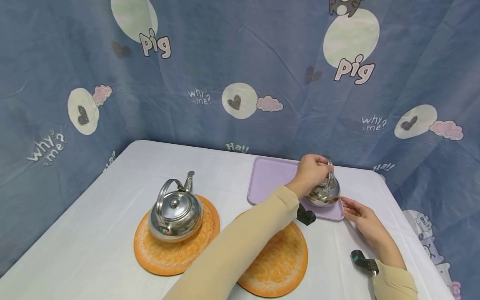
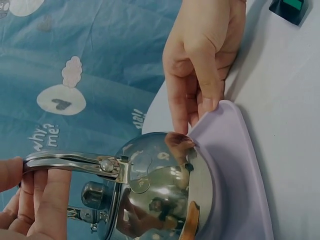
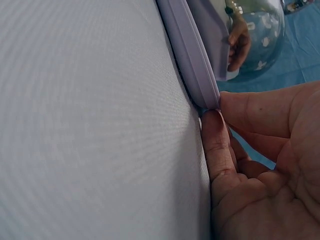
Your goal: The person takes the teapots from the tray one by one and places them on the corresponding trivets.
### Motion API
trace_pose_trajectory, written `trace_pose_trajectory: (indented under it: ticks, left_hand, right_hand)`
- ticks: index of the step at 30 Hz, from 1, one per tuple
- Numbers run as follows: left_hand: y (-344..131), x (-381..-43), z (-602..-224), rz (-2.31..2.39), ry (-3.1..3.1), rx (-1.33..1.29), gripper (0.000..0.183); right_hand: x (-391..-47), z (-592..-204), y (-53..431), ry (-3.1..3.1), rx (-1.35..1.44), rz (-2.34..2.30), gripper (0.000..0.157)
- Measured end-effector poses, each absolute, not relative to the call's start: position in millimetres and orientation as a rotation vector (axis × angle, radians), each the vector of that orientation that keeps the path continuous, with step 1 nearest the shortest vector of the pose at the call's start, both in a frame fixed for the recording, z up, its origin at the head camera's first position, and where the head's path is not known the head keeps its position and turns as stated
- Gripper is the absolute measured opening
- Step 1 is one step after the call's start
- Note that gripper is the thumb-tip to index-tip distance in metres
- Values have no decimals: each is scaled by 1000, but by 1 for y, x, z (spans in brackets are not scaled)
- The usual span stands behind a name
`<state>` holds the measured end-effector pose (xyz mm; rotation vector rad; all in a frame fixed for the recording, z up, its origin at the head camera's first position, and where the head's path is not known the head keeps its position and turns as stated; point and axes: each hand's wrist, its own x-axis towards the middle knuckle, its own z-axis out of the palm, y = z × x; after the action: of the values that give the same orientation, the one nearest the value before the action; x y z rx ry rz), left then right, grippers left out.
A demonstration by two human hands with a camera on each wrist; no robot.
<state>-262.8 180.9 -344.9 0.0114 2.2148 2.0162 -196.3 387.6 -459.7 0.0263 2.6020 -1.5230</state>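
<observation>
A shiny steel kettle [image 1: 325, 196] stands at the right end of the lilac tray [image 1: 268, 179]. My left hand [image 1: 311, 171] grips its raised handle, fingers curled under the bar in the left wrist view, where the kettle [image 2: 155, 185] looks upright on the tray. Whether its base bears fully on the tray I cannot tell. With thumb and fingers, my right hand [image 1: 363, 218] pinches the tray's near right corner; in the right wrist view the thumb lies on the rim [image 3: 197, 65] and a finger is beneath it.
A second steel kettle [image 1: 176, 212] sits on an orange round mat [image 1: 150, 258] at the left. Another orange mat [image 1: 279, 262] lies partly under my left sleeve [image 1: 240, 246]. Behind the white table [image 1: 210, 160] hangs a blue printed curtain [image 1: 210, 125].
</observation>
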Motion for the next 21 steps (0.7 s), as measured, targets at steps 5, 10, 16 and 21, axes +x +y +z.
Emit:
trace_pose_trajectory:
  ticks: [5,10,16,21]
  left_hand:
    - [170,-263,-343,2074,2134,66,9]
    - [153,-261,-340,2123,2060,122,9]
    - [136,-256,-336,2114,2037,163,8]
    - [121,-250,-334,2121,1999,207,9]
  right_hand:
    - [-197,-460,387,2611,15,-1524,60]
    - [-198,-460,387,2617,-1,-1520,59]
    - [-197,-460,389,2629,-12,-1499,59]
    - [-196,-461,389,2637,-22,-1499,59]
